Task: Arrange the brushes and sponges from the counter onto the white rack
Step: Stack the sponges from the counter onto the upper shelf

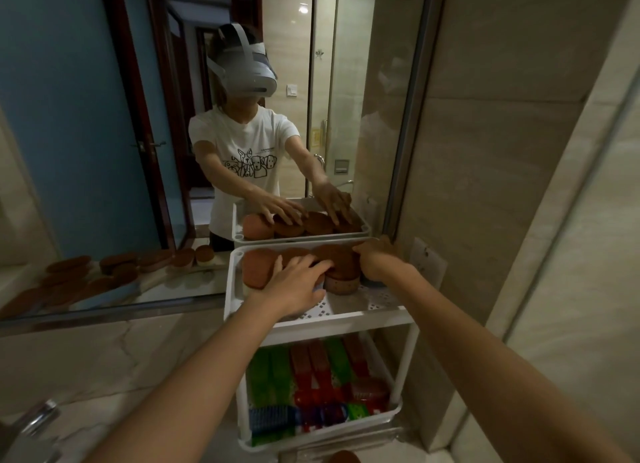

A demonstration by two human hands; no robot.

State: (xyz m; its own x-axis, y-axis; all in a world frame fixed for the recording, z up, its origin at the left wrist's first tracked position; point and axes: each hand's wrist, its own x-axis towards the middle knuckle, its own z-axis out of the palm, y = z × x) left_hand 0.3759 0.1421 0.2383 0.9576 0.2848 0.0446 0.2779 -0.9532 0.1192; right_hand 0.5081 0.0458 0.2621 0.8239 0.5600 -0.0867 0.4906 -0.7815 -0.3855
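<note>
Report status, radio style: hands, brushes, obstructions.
Left hand flat on brown brushes, white rack's top tier. Right hand curled over rightmost brush. No obstruction seen.

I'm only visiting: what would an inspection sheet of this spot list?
Surface: pale stone counter; white rack at its right.
Job's things: brown brushes in the top tier; green and red brushes in the lower tier; more brown ones reflected in the mirror, left.
Clutter: nothing seen.
Grippers: left hand flat on the brown brushes; right hand at the tier's right end, grip unclear.
Cables: nothing seen.
Surroundings: mirror, faucet, tiled wall.
</note>
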